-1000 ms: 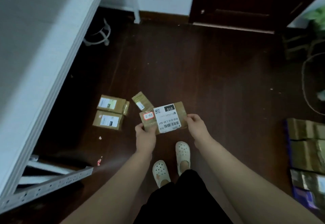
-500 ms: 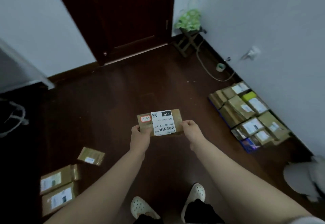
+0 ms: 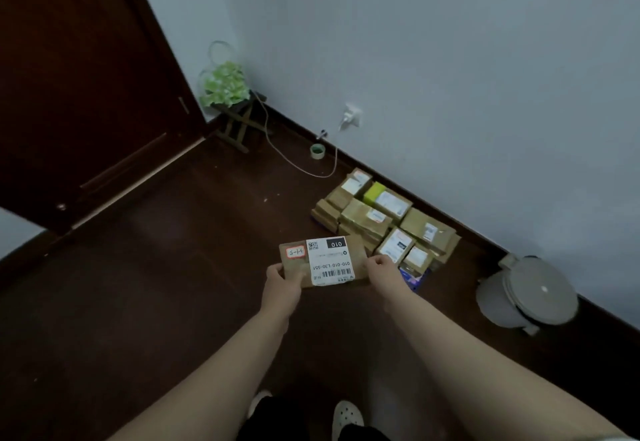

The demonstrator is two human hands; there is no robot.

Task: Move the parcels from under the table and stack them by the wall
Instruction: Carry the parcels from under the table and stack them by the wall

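Note:
I carry a brown cardboard parcel (image 3: 322,260) with a white barcode label and a small red-edged sticker, flat in front of me above the dark floor. My left hand (image 3: 282,285) grips its left edge and my right hand (image 3: 382,269) grips its right edge. Just beyond and to the right, a stack of several brown parcels (image 3: 384,219) lies on the floor against the grey wall (image 3: 450,77). The table and the parcels beneath it are out of view.
A dark wooden door (image 3: 76,94) stands at the left. In the corner a small stool carries a green plant (image 3: 225,84), with a cable (image 3: 294,163) and a tape roll (image 3: 317,151) on the floor. A grey round appliance (image 3: 526,291) sits by the wall at right.
My view has swung right, away from the table and its floor parcels, toward the wall. The held parcel has stayed in both hands and is now closer to the wall stack.

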